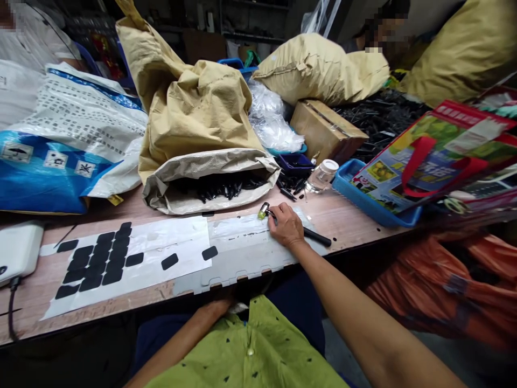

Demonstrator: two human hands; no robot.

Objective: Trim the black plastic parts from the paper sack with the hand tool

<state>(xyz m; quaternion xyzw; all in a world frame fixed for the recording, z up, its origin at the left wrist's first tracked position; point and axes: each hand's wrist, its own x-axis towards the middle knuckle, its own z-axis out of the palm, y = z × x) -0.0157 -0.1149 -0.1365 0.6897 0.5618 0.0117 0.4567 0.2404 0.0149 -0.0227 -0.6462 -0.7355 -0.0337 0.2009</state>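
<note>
My right hand (286, 225) is closed around a small hammer (317, 237) lying low over the grey board (238, 250). The hammer's black handle sticks out to the right of the hand, and its head, metal with a yellow-green face, shows at the left. My left hand (221, 306) is down at my lap below the table edge; its fingers are hidden. Left of the board, a white sheet (151, 231) bears several black rounded pieces (97, 261). Behind the board, a tan sack (202, 116) lies with its mouth toward me, showing black pointed parts (224, 189) inside.
A clear jar (322, 175) stands near loose black parts. To the right, a blue tray (377, 207) holds a printed bag (428, 156). A cardboard box (323, 129) and a full sack (311, 67) sit behind. At left are a blue-white sack (60, 156) and a white device (20, 248). Two people are beyond.
</note>
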